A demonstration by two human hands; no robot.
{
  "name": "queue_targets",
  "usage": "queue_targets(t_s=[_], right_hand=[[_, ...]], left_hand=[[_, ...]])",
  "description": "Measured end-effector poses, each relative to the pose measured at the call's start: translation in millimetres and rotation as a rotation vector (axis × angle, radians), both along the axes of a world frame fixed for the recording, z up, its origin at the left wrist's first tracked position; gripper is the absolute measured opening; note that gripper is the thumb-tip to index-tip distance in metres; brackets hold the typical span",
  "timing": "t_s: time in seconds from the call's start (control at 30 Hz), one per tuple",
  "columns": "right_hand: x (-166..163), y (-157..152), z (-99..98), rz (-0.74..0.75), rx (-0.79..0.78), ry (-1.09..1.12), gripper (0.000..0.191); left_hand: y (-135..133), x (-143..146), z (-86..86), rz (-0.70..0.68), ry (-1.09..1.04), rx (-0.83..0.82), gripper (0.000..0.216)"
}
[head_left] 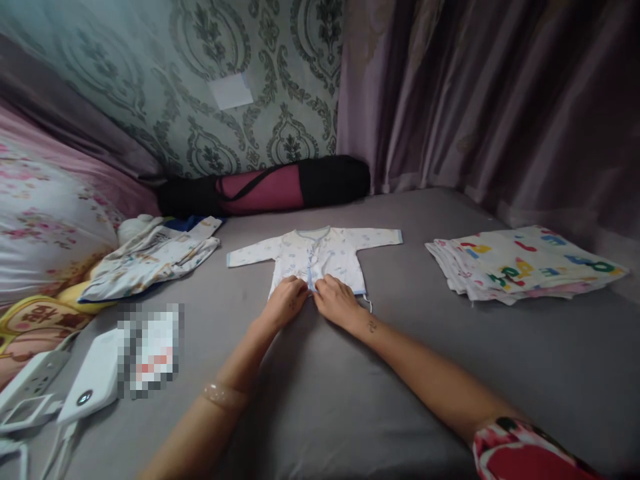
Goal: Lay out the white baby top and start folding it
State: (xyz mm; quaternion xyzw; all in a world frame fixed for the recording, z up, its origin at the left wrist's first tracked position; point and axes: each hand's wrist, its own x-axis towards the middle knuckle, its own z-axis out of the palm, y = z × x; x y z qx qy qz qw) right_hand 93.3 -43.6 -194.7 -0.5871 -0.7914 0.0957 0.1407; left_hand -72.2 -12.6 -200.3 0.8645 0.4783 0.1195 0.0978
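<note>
A small white baby shirt (340,257) with a faint blue print and blue trim lies spread on the grey bed sheet, both sleeves stretched out sideways. My left hand (287,299) is closed at its lower front edge, just left of the blue centre placket. Close beside it, my right hand (336,300) pinches the hem on the other side of the placket. Fingertips of both hands nearly meet. A thin white tie hangs from the shirt's lower right side. What exactly lies between my fingers is partly hidden by the hands.
Folded printed cloths (530,263) are stacked at right. Folded baby clothes (155,257) lie at left, near a white power bank (95,373), a power strip (33,383) and a blurred-out packet (156,350). A black and maroon long bag (265,187) rests along the wall.
</note>
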Motion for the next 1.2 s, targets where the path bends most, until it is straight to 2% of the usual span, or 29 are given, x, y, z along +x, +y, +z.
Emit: queue_targets(t_s=[0.1,0.27,0.37,0.53,0.67,0.77,0.83,0.87,0.97,1.03,1.1,1.2], right_hand=[[7,11,-4.4,-0.010,-0.033,0.147,0.027],[21,34,-12.1,-0.107,-0.172,0.623,0.025],[22,35,-13.1,-0.090,-0.176,0.724,0.027],[14,23,-7.7,0.020,-0.068,0.471,0.032],[7,8,0.7,0.076,-0.039,0.184,0.034],[1,-5,7.0,0.119,-0.023,0.005,0.033],[-2,-10,11.0,0.171,-0.012,-0.046,0.033],[-3,-11,12.7,0.180,-0.013,-0.055,0.032],[0,-7,14.3,0.082,0.027,-0.058,0.033],[7,-1,9.9,-0.005,0.091,-0.057,0.036],[16,5,1.4,-0.034,0.106,-0.059,0.044],[29,8,-12.5,-0.038,0.028,-0.060,0.058]], left_hand=[[-5,3,2.6,-0.005,0.043,0.038,0.027],[-9,9,6.9,0.004,0.117,0.078,0.028],[-8,9,8.6,-0.031,0.133,0.107,0.026],[-11,7,9.6,-0.120,0.255,0.143,0.027],[-16,5,14.7,-0.165,0.200,0.096,0.022],[-12,3,19.7,-0.005,0.102,0.009,0.024],[0,5,20.8,0.135,0.012,0.002,0.027],[8,8,20.2,0.159,-0.046,0.019,0.028],[35,24,12.7,0.047,-0.204,0.064,0.036],[50,37,4.2,-0.052,-0.211,0.056,0.040],[57,47,-5.4,-0.080,-0.111,0.051,0.042],[59,54,-18.0,-0.017,0.090,0.053,0.052]])
